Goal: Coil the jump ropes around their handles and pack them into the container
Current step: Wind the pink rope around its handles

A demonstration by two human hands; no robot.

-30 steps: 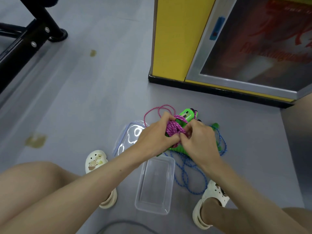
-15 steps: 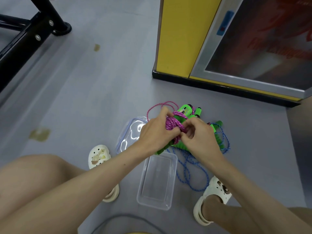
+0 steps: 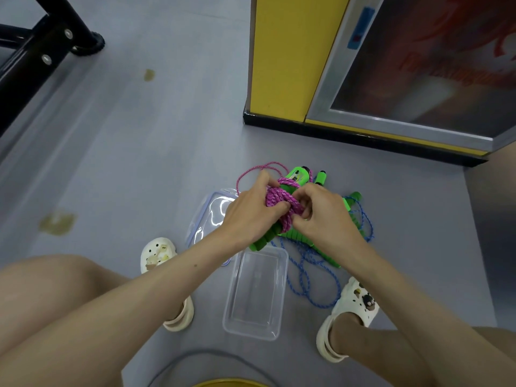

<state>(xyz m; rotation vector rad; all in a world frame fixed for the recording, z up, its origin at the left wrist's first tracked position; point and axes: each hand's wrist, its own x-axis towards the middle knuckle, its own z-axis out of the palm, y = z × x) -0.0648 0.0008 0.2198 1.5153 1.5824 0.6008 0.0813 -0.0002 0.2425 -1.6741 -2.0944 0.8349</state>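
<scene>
Rope coil [image 3: 280, 199], seemingly unchanged, stays in left hand [image 3: 248, 217] and right hand [image 3: 327, 220].

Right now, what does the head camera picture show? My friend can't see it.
A person's left hand and right hand hold a pink jump rope wound around green handles. Near their feet lies an empty clear container, its lid on the left, a loose blue jump rope on the right.

The pink rope [image 3: 282, 201] and the blue rope [image 3: 303, 272] are woven cord and look bumpy. The container [image 3: 255, 291] and its lid [image 3: 212, 210] are clear, smooth, shiny plastic. The floor [image 3: 139, 152] is grey, smooth and dull.
</scene>
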